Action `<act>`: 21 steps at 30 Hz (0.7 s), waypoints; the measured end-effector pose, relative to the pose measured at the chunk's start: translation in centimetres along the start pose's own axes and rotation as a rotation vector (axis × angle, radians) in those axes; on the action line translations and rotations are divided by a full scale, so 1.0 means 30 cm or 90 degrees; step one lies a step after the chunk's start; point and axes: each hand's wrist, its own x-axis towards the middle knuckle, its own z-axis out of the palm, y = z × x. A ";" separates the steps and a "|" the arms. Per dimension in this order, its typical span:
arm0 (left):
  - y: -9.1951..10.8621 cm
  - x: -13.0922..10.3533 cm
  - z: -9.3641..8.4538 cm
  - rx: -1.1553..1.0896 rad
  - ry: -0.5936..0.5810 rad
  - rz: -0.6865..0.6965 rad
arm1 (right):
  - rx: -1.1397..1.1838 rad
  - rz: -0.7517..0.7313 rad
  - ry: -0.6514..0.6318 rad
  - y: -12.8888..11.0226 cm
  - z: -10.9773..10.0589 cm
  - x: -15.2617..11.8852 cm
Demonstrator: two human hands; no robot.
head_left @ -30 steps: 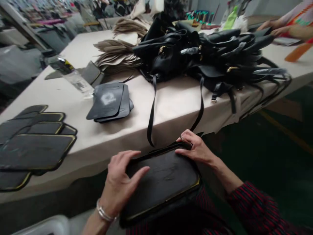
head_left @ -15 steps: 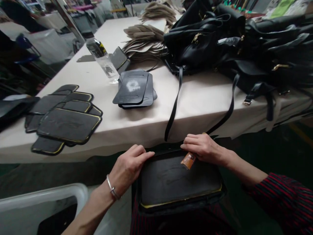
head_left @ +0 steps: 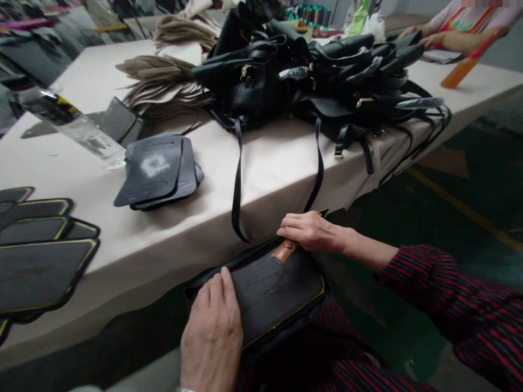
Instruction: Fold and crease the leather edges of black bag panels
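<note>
A black panel (head_left: 261, 299) with rounded corners and a yellow line along its edge lies over my lap, tilted against the table side. My left hand (head_left: 214, 329) lies on its left end, fingers stretched flat, thumb hidden. Over the far edge of the panel, my right hand (head_left: 308, 231) is closed around a tool with a worn orange-brown handle (head_left: 283, 251). The handle end sticks out toward me; the tool's other end is mostly hidden behind my fingers, so its kind is unclear.
The cloth-covered table (head_left: 269, 179) holds a stack of dark pieces (head_left: 157, 169), yellow-edged panels (head_left: 41, 267), a clear bottle (head_left: 81, 128), tan pieces (head_left: 163, 81) and black bags (head_left: 261, 103) with hanging straps. Far right are an orange bottle (head_left: 461, 71) and another person's arms (head_left: 457, 41).
My view has swung right. My left hand has shifted from the panel's far left corner to lie flat on its left end. The panel is turned at more of a slant; my right hand still grips the tool.
</note>
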 end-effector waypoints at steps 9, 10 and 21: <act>0.105 0.076 -0.033 0.036 -0.069 -0.047 | 0.049 0.035 0.050 -0.016 0.017 -0.046; 0.115 0.083 -0.034 0.037 -0.073 -0.048 | 0.037 0.037 0.065 -0.015 0.025 -0.047; 0.161 0.157 -0.065 0.025 -0.081 -0.027 | -0.001 -0.003 -0.010 -0.013 -0.014 -0.036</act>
